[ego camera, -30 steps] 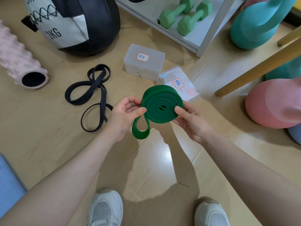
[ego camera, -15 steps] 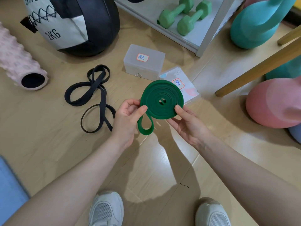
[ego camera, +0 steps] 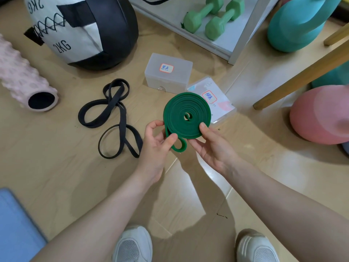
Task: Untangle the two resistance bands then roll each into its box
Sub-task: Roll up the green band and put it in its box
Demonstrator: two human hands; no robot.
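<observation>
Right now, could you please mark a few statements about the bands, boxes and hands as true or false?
1. The green rubber resistance band is wound into a flat coil held by both hands. True.
2. The black flat resistance band already sits inside a box. False: it lies loose on the wooden floor.
3. The left hand pinches the coil's short loose tail end. True.
4. The right hand rests open on the floor. False: it grips the coil's edge.
5. The translucent plastic box with the red-bordered label is closed. True.
</observation>
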